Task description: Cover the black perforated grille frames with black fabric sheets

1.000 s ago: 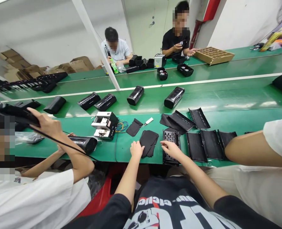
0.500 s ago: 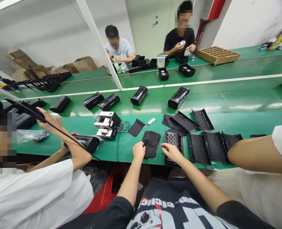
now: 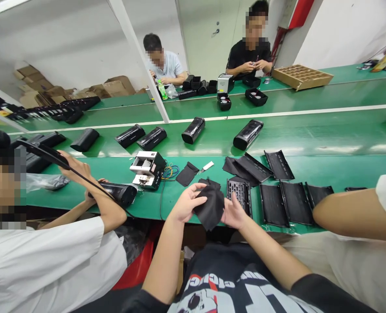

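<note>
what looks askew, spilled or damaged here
Nothing looks spilled or clearly damaged; the black sheet material in the left hand merely droops. One black cover lies slanted, overlapping loose sheets, slightly askew beside the straighter row of covers.

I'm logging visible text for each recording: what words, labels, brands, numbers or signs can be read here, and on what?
No text reads with certainty.
Dark shirt: upside-down white lettering, partly cut off, no word certain.
Black-and-white machine: small marks, too small.
Pale box at the back: any print too small.
Black sheet in the left hand: none seen.
</note>
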A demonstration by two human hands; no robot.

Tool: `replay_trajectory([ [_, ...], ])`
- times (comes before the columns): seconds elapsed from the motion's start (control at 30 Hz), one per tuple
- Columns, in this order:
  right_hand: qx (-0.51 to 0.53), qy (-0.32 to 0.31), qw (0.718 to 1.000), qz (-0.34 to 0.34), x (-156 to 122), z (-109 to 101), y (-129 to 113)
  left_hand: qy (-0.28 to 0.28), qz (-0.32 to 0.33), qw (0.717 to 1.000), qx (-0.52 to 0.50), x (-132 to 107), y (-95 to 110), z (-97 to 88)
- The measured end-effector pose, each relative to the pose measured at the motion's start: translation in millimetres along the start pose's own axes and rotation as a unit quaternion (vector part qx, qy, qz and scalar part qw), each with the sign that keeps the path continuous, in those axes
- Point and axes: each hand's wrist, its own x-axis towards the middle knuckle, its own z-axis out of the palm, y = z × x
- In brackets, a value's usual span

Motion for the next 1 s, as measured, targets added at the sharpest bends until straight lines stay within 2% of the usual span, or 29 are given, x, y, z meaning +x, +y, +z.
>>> replay_trajectory([
  [0.07,-0.042,0.063,0.996,-0.046,-8.1,11.6,-22.9,-0.046,0.009,0.999,0.013,-23.3,24.0,14.1],
  [0.13,-0.111,0.111,0.984,-0.089,-20.9,24.8,-47.7,-0.047,0.033,0.998,0.039,-45.4,44.7,25.4],
  [0.2,-0.165,0.132,0.969,-0.132,-37.6,40.2,-69.6,-0.013,0.060,0.996,0.060,-63.8,60.3,34.1],
  [0.33,-0.205,0.167,0.942,-0.209,-72.7,72.2,-93.0,0.117,0.124,0.982,0.076,-87.1,75.2,46.7],
  [0.43,-0.223,0.189,0.922,-0.252,-91.2,88.2,-94.2,0.187,0.174,0.964,0.078,-95.5,79.0,52.9],
  [0.67,-0.245,0.207,0.904,-0.281,-109.8,92.2,-83.9,0.231,0.222,0.938,0.128,-110.1,85.1,54.8],
  [0.83,-0.270,0.202,0.898,-0.282,-111.8,94.9,-83.3,0.236,0.225,0.939,0.112,-111.2,85.7,53.4],
  [0.93,-0.263,0.206,0.897,-0.290,-106.6,98.6,-86.0,0.230,0.226,0.945,0.054,-98.7,81.9,48.8],
  [1.0,-0.250,0.207,0.900,-0.292,-100.0,98.1,-87.2,0.205,0.209,0.956,-0.006,-86.9,74.8,44.3],
])
